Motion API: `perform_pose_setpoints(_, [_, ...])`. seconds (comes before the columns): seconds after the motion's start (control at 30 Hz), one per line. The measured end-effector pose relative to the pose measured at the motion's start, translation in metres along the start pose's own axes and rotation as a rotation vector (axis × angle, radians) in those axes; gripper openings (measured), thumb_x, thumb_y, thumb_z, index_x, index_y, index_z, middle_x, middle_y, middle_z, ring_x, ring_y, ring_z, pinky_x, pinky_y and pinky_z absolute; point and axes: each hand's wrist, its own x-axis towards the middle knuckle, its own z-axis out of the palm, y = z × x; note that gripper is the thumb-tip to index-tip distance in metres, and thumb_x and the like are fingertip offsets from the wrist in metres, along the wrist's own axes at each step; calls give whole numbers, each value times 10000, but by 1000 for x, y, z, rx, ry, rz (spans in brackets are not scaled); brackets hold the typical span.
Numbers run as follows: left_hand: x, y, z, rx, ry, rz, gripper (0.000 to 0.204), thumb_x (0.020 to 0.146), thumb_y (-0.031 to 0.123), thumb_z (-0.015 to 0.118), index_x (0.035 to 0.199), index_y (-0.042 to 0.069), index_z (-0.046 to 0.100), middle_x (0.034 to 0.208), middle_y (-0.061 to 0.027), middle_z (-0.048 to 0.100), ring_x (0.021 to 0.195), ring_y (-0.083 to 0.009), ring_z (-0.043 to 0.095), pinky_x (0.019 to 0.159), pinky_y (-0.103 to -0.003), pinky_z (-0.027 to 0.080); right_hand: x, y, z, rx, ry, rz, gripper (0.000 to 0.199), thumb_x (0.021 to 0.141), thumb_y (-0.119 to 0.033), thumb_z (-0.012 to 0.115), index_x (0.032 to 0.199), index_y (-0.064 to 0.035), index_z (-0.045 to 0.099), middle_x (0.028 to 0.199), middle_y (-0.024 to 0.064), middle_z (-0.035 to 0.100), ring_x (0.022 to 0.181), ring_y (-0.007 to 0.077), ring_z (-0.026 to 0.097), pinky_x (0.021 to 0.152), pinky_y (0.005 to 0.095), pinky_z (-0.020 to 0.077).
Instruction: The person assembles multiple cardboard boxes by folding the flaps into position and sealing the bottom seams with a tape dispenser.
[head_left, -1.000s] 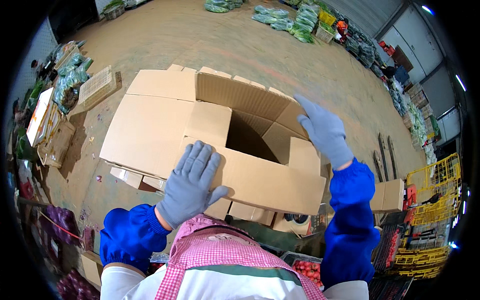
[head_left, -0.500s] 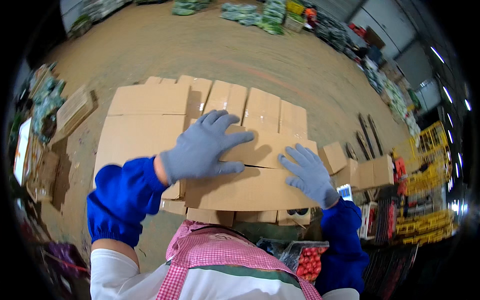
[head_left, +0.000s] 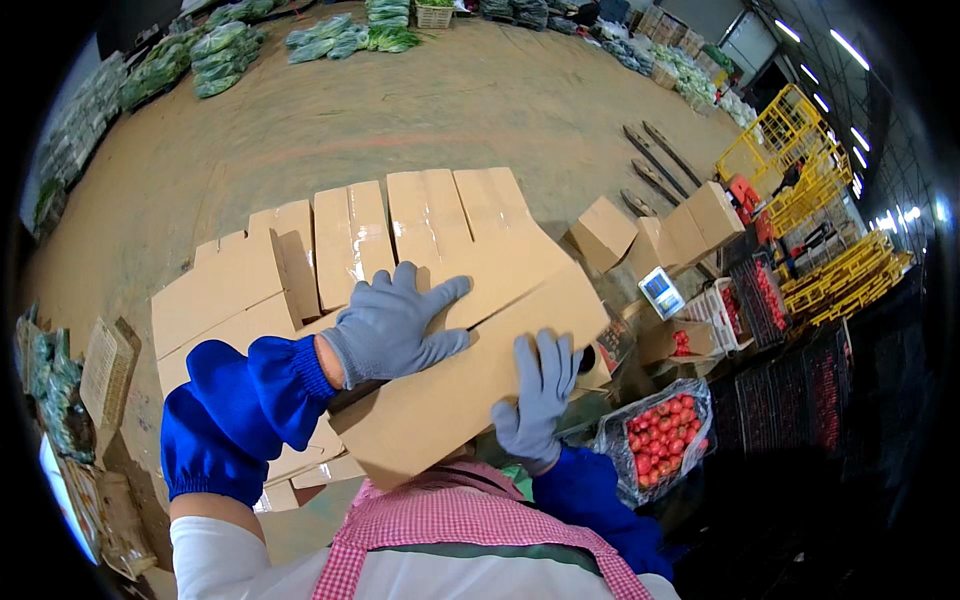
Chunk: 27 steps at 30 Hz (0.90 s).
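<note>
A brown cardboard box [head_left: 450,410] lies before me at a slant, its two long top flaps meeting at a narrow dark seam. My left hand [head_left: 392,328], in a grey glove, rests on the top with fingers spread across the seam's left end. Against the near right part of the box is my right hand [head_left: 537,400], also gloved, with fingers stretched out over the near flap. Beyond and beside it stand several other cardboard boxes [head_left: 428,215], some with clear tape. Another flat-topped carton [head_left: 225,310] sits to the left.
A plastic-lined crate of tomatoes [head_left: 665,435] stands at my right, near a scale with a lit display [head_left: 661,292]. Loose cartons [head_left: 603,235], pallet-jack forks [head_left: 660,160] and yellow metal cages [head_left: 790,150] lie farther right. Bagged greens [head_left: 225,58] line the far floor.
The view has swung right. The box under my hands now lies at a steeper slant. My right hand has moved nearer my body, from the right end onto the near flap.
</note>
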Motion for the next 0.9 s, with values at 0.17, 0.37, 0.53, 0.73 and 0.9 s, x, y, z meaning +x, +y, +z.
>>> perform_pose_setpoints(0.17, [0, 18, 0, -31, 62, -113, 663, 895, 601, 447, 1382, 152, 450, 959, -278, 512, 777, -379, 548, 694, -462, 438, 20, 29, 2, 133, -10, -64, 712, 897, -591, 358, 1335, -43, 480, 1374, 206, 399, 1301, 436, 295, 1102, 576, 131])
perform_pose_setpoints(0.37, [2, 44, 19, 82, 179, -185, 660, 867, 615, 481, 1368, 185, 468, 992, -252, 508, 795, -367, 535, 695, -442, 421, 10, 45, -5, 166, -97, -76, 639, 865, -487, 456, 1321, -40, 491, 1359, 192, 413, 1295, 426, 302, 1105, 572, 122])
perform_pose_setpoints(0.53, [5, 46, 25, 103, 188, -199, 656, 838, 621, 518, 1364, 232, 465, 996, -227, 503, 808, -361, 532, 711, -449, 405, 18, 43, -22, 137, -183, -135, 589, 834, -419, 531, 1279, -33, 521, 1328, 176, 442, 1280, 393, 338, 1100, 564, 144])
perform_pose_setpoints(0.73, [6, 47, 32, 118, 198, -186, 649, 824, 623, 539, 1355, 256, 469, 999, -216, 502, 803, -352, 542, 700, -443, 400, 88, 79, -5, -112, -141, -164, 578, 862, -384, 575, 1328, -62, 459, 1344, 221, 420, 1230, 400, 385, 1048, 545, 256])
perform_pose_setpoints(0.9, [7, 37, 22, 13, 105, -143, 640, 853, 598, 534, 1383, 250, 442, 1030, -230, 505, 853, -407, 552, 808, -471, 430, 131, 102, 18, -209, -535, 33, 652, 925, -475, 447, 1427, -76, 329, 1390, 244, 382, 1259, 412, 375, 1045, 519, 282])
